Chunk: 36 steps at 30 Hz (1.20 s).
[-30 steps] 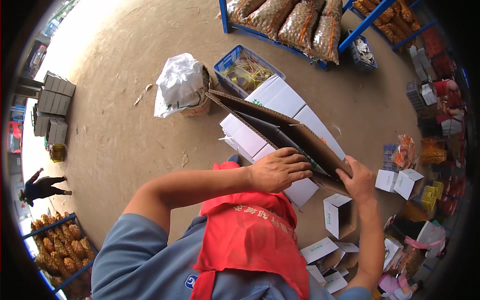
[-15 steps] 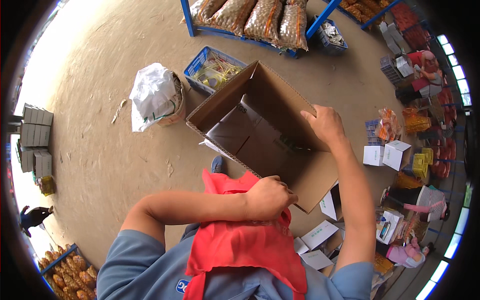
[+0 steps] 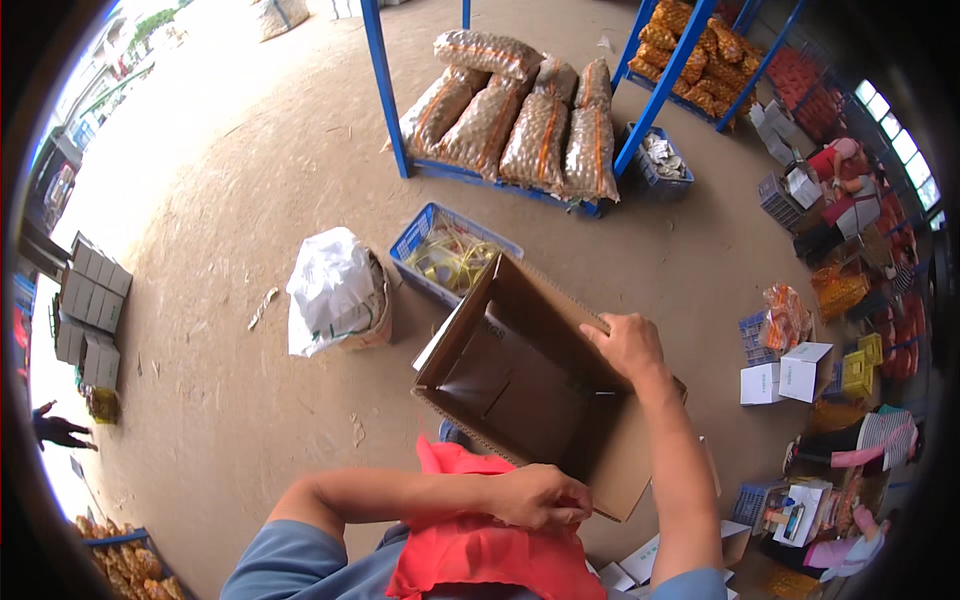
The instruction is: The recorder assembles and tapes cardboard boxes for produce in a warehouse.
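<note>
- Brown cardboard makes up the box point(image 3: 560, 400), which we have before us just beyond our apron point(image 3: 490, 555). Its mouth tilts up toward us, so we look straight into it. What bears its underside is hidden from us.
- Our right grip point(image 3: 629, 345) grasps the far rim, thumb to the inner side; we judge this keeps that wall steady and stops the box tipping away.
- Our left grip point(image 3: 545, 497) is curled at the near rim. We cannot tell whether it clasps the cardboard or only rests against it; either way, a hand at each of two opposite edges probably serves to balance the box.
- Our left forearm crosses the apron and covers part of it.
- Behind the box, a blue crate point(image 3: 420, 282) of yellow straps is partly hidden by it, perhaps set there to be within reach.
- Left of the crate, a white bag point(image 3: 335, 285) stands near it.
- Farther off, a blue rack point(image 3: 391, 110) bears sacks point(image 3: 530, 140), likely to keep them off the floor point(image 3: 300, 180).
- White cartons point(image 3: 640, 562) lie low beside our right forearm, partly masked by it and crowding that side.
- At far right, co-workers point(image 3: 850, 200) bend among crates and boxes.
</note>
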Tool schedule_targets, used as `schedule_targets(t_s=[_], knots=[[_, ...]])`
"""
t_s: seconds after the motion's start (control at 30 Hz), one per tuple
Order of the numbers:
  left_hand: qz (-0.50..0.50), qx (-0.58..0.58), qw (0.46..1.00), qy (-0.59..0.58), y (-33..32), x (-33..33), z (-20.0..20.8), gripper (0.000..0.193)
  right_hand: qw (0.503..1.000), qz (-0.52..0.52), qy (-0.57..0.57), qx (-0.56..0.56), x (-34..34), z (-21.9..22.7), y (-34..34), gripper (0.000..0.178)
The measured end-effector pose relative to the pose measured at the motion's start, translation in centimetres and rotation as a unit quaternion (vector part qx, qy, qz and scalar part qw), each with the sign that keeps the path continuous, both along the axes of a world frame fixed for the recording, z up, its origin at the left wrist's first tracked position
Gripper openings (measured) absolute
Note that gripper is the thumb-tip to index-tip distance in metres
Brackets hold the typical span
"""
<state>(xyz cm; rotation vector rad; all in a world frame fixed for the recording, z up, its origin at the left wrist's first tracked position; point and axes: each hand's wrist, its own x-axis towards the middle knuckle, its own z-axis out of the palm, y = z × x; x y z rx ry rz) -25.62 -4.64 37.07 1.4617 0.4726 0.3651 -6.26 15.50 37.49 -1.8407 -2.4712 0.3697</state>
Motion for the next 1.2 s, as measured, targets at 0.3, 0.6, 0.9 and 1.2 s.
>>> schedule_targets(t_s=[0.3,0.6,0.9,1.2], knots=[[0.364,0.233,0.858,0.278,12.9,-17.4,1.8,0.061,0.998,0.008,0.055,0.006,0.0,-1.4,0.6,0.044],[-0.062,0.428,0.737,0.520,11.5,-10.7,-4.1,0.121,0.999,-0.032,0.039,-0.014,-0.7,-0.8,0.4,0.048],[-0.106,0.583,0.747,0.301,15.5,-15.5,-8.8,0.103,0.998,-0.041,0.054,0.002,-0.8,-0.9,-0.6,0.045],[0.024,0.502,0.845,0.183,13.6,-15.0,-15.6,0.084,0.940,-0.255,0.209,0.083,13.6,1.0,-14.7,0.058]])
